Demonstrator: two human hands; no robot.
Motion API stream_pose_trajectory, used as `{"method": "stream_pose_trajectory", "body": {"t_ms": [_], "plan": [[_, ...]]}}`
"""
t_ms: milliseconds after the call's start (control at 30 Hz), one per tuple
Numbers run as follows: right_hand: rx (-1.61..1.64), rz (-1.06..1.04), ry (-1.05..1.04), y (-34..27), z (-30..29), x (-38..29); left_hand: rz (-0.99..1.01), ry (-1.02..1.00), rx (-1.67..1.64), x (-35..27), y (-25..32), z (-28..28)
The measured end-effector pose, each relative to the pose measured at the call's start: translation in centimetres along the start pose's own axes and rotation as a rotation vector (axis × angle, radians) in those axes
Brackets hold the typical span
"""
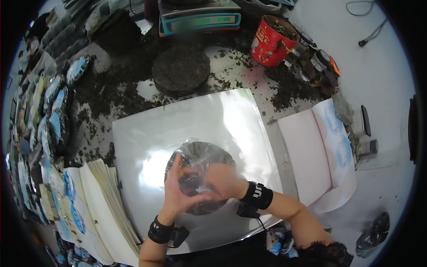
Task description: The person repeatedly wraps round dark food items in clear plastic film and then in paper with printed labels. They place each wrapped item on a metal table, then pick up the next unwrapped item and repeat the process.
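Observation:
A dark round pressed cake [218, 152], seemingly of compressed tea, lies flat under clear plastic film [200, 156]. Beneath it is a stack of shiny silvery sheets [146, 133]. Thumb and fingers spread, my left hand [178, 190] rests over the cake's left part, touching the film. My right hand [223, 182] is blurred by motion over the right part, its fingers curled at the film. Whether it pinches the film is hidden. Each wrist wears a black strap with a small device.
Another dark cake [181, 70] lies beyond the sheets among loose dark leaves. Behind it stands a scale [201, 23]; a red tub [272, 41] is at the right. Printed paper wrappers [307, 150] lie right, a paper stack [106, 207] left. Wrapped cakes [60, 110] line the left.

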State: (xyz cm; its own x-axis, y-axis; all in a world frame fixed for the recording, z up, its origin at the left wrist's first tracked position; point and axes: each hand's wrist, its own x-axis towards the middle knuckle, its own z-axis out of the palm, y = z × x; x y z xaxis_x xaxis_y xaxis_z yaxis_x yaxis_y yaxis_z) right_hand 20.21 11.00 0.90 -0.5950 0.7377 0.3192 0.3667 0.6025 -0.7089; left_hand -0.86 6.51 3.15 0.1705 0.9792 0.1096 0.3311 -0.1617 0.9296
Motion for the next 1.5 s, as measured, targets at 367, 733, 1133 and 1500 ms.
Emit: {"method": "stream_pose_trajectory", "body": {"t_ms": [367,733,1133,1500], "plan": [[0.131,0.359,0.536,-2.8,2.5,-0.5,0.294,0.061,0.55,0.2,0.2,2.2],[-0.319,0.417,0.046,-9.0,-1.6,-0.5,0.277,-0.167,0.735,-0.4,0.5,2.7],[0.008,0.39,0.091,-3.3,-4.9,-2.0,0.162,-0.114,0.797,-0.3,2.0,4.3],[-1.475,0.756,0.536,5.0,-25.4,-37.2,0.188,-0.12,0.86,-0.6,1.7,4.3]]}}
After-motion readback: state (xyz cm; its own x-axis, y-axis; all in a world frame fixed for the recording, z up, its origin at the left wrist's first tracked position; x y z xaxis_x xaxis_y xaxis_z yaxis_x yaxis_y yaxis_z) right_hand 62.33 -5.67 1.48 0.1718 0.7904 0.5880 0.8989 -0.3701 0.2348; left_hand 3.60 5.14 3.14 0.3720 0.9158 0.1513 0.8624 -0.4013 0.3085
